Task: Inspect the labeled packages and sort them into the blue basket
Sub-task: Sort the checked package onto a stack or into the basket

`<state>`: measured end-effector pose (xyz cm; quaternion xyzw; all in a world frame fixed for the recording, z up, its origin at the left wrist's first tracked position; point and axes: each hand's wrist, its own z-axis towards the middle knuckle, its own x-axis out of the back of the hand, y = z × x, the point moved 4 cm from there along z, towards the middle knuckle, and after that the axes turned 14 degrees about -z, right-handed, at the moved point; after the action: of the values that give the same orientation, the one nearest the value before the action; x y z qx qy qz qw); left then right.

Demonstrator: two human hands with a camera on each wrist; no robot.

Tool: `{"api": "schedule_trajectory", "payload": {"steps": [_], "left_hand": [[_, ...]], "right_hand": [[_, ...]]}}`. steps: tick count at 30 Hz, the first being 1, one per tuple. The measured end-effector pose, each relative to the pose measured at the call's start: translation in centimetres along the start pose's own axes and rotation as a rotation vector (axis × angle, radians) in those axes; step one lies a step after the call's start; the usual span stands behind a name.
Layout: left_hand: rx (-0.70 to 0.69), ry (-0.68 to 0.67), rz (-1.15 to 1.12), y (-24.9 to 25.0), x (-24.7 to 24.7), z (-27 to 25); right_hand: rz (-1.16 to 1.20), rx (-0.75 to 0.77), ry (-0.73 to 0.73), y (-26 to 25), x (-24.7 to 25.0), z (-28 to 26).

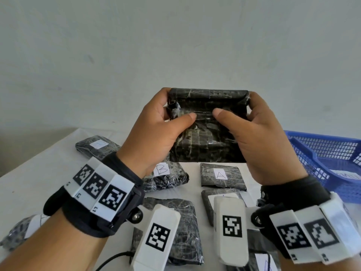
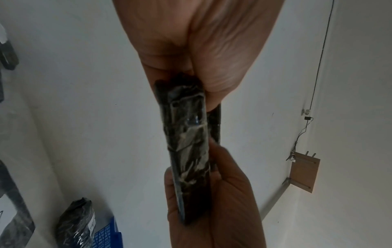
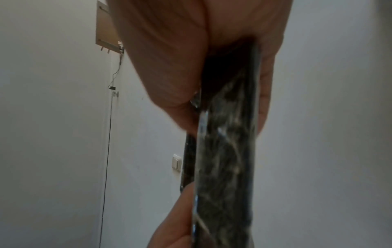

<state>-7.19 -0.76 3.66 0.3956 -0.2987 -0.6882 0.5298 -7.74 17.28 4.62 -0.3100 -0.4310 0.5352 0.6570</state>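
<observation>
A flat black plastic-wrapped package point(image 1: 207, 126) is held upright above the table, its plain side facing me with no label showing. My left hand point(image 1: 156, 130) grips its left edge and my right hand point(image 1: 259, 137) grips its right edge, both thumbs pressed on the near face and fingers behind. In the left wrist view the package point(image 2: 186, 142) appears edge-on between the two hands; the right wrist view shows the package point(image 3: 227, 159) edge-on too. The blue basket point(image 1: 328, 165) stands on the table at the right.
Several black packages with white labels lie on the white table point(image 1: 39, 184): one marked B point(image 1: 166, 177), one marked A point(image 1: 222, 176), others near my wrists and at the far left point(image 1: 97, 146). A plain wall rises behind.
</observation>
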Motion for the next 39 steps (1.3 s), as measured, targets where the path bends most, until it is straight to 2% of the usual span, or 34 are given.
{"api": "schedule_trajectory", "payload": {"steps": [2,4,8,12,14,21,23,32,39], "left_hand": [[0.012,0.034,-0.051,-0.03,0.31,0.1],[0.109,0.049,-0.113,-0.12,0.39,0.04],[0.271,-0.033,-0.166,-0.59,-0.23,-0.27],[0.212,-0.009,-0.157,-0.37,0.22,-0.06],[0.196,-0.013,-0.153,-0.03,0.27,-0.01],[0.193,-0.022,-0.11,-0.15,0.31,-0.06],[0.215,-0.043,-0.11,-0.11,0.16,-0.14],[0.183,-0.044,-0.115,-0.14,0.16,0.03],[0.218,-0.003,-0.262,0.03,0.52,0.29]], "right_hand": [[-0.011,-0.032,-0.024,0.23,-0.02,-0.02],[-0.016,-0.026,0.015,0.39,0.27,0.09],[0.023,-0.024,0.07,0.59,0.85,0.36],[0.055,-0.025,0.008,0.54,0.44,0.36],[0.043,0.005,0.026,0.4,0.32,0.4],[-0.119,0.043,0.005,0.65,0.19,0.54],[-0.107,0.043,0.036,0.81,0.31,0.61],[-0.059,0.072,-0.001,0.87,0.67,0.76],[-0.089,0.069,-0.082,0.73,0.62,0.51]]}}
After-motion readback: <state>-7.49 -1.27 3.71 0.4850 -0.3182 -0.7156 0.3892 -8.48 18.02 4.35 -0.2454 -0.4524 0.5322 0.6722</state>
